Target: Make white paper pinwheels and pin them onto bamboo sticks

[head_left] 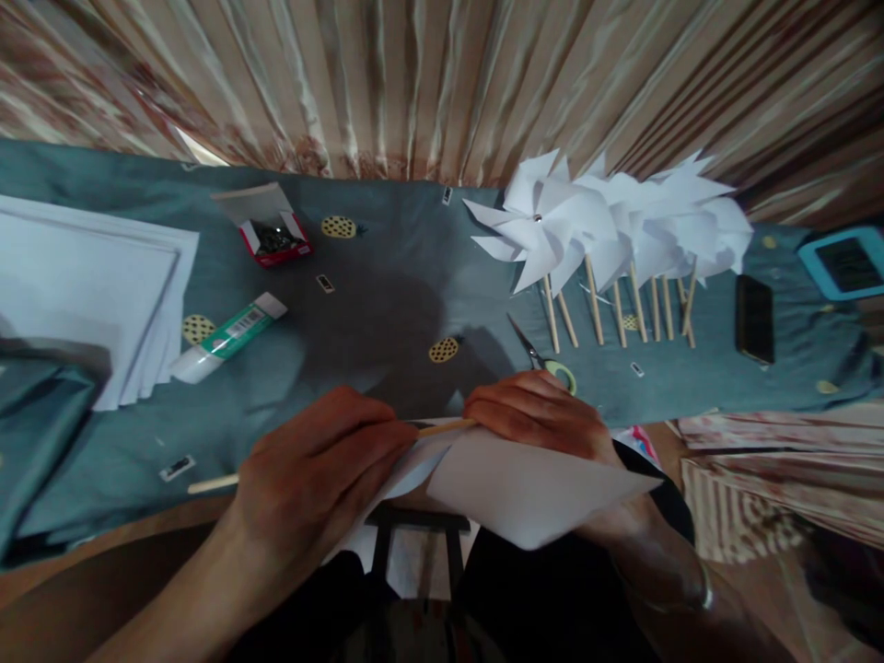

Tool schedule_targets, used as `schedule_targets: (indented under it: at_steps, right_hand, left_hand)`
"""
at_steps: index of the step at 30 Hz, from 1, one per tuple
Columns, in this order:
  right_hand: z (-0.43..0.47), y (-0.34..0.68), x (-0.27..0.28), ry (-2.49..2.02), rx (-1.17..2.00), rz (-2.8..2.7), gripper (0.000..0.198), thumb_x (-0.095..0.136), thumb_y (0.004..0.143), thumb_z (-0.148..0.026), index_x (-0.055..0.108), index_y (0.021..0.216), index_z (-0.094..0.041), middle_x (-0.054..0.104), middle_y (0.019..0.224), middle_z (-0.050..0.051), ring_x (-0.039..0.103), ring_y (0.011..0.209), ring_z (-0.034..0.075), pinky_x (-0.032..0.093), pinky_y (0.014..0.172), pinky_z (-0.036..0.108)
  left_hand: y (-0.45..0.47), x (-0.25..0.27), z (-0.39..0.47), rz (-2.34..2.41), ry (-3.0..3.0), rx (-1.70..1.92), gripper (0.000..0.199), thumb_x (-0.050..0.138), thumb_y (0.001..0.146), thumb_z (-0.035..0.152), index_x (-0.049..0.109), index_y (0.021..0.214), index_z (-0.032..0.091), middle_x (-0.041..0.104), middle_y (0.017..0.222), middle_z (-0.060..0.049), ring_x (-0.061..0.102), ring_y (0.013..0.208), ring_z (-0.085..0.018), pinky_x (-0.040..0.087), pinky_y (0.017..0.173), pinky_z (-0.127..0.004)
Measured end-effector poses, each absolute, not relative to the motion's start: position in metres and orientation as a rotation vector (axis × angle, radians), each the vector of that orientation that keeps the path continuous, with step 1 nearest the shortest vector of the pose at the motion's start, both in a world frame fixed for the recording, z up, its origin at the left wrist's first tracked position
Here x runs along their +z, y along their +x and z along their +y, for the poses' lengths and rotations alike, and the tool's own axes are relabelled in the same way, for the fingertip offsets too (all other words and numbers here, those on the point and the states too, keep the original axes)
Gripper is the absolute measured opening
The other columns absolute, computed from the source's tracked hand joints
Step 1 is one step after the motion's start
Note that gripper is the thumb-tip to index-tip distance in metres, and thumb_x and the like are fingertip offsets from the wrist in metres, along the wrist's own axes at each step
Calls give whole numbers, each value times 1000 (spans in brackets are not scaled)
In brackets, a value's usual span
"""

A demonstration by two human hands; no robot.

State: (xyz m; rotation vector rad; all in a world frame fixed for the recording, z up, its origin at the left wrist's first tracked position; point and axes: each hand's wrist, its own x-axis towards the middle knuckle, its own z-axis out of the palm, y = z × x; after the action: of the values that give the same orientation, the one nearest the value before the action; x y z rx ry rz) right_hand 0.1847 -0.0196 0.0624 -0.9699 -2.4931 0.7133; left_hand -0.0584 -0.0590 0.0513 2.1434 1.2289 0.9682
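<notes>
Close to my body, above the near edge of the table, my left hand [318, 460] is closed round a thin wooden stick [213, 483], whose end pokes out to the left. My right hand [539, 412] is closed at the other end of the stick, gripping a white paper pinwheel [529, 493]. One broad paper blade hangs toward me over the right wrist, and another bends beside the left fingers. My fingers hide the spot where stick and paper meet. A pair of scissors [542, 359] with light green handles lies just beyond my right hand.
Several finished pinwheels [563, 216] lie in a row at the back right. Right of them are a dark phone [754, 318] and a blue-framed device [843, 263]. On the left are a red box [276, 239] of small metal pieces, a glue tube [231, 336] and paper sheets [89, 285].
</notes>
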Motion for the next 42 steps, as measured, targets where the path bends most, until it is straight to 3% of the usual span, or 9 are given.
schedule_targets:
  at_steps: [7, 15, 20, 23, 26, 30, 35, 42]
  right_hand:
    - [-18, 184, 59, -1004, 700, -2545, 31, 41, 104, -36, 65, 101, -17, 74, 99, 5, 63, 91, 19, 43, 81, 34]
    - [-21, 186, 60, -918, 726, -2574, 30, 40, 104, -35, 63, 103, -16, 73, 102, 7, 63, 94, 19, 43, 84, 34]
    - [-26, 192, 70, -938, 768, -2651, 15, 48, 100, -26, 62, 101, -20, 71, 104, 4, 62, 96, 18, 44, 87, 34]
    - [-27, 193, 89, -1005, 813, -2788, 14, 50, 97, -17, 61, 89, -20, 69, 92, 3, 61, 87, 18, 45, 81, 32]
    - [-29, 193, 109, -1017, 816, -2864, 14, 52, 93, -13, 59, 82, -19, 65, 81, 2, 60, 79, 18, 45, 74, 32]
    - [-33, 196, 121, -905, 817, -2919, 12, 53, 91, -12, 63, 89, -19, 68, 84, 4, 63, 82, 19, 48, 74, 32]
    - [-38, 198, 109, -821, 766, -2886, 19, 53, 90, -11, 68, 101, -16, 73, 100, 9, 67, 90, 21, 52, 79, 35]
    - [-20, 184, 88, -874, 693, -2961, 11, 61, 88, -14, 71, 92, -15, 75, 92, 7, 70, 90, 22, 52, 81, 34]
  left_hand:
    - [-61, 46, -58, 1203, 2124, 858, 16, 51, 98, 20, 65, 105, 19, 65, 96, -3, 66, 84, -11, 56, 74, -20]
    - [-56, 43, -66, 1197, 2068, 864, 20, 49, 99, 21, 68, 105, 19, 65, 94, -3, 65, 80, -11, 55, 73, -20]
    - [-46, 44, -77, 1188, 2057, 921, 20, 49, 99, 19, 69, 97, 15, 66, 88, -3, 65, 76, -11, 56, 69, -20]
    - [-38, 45, -85, 1183, 2008, 974, 21, 50, 98, 19, 70, 97, 15, 68, 87, -4, 67, 77, -12, 57, 69, -21]
    - [-30, 49, -94, 1174, 1915, 1005, 20, 52, 97, 18, 71, 96, 16, 68, 85, -4, 67, 75, -12, 56, 65, -20]
    - [-21, 51, -113, 1165, 1754, 1063, 15, 58, 93, 14, 72, 94, 16, 67, 81, -4, 66, 72, -12, 53, 61, -19]
    - [-8, 34, -139, 1207, 1494, 1195, 12, 63, 90, 18, 75, 90, 16, 67, 78, -5, 65, 68, -14, 52, 58, -22]
    - [10, 3, -144, 1303, 1064, 1269, 12, 69, 84, 24, 80, 85, 19, 68, 73, -6, 64, 65, -15, 47, 55, -23]
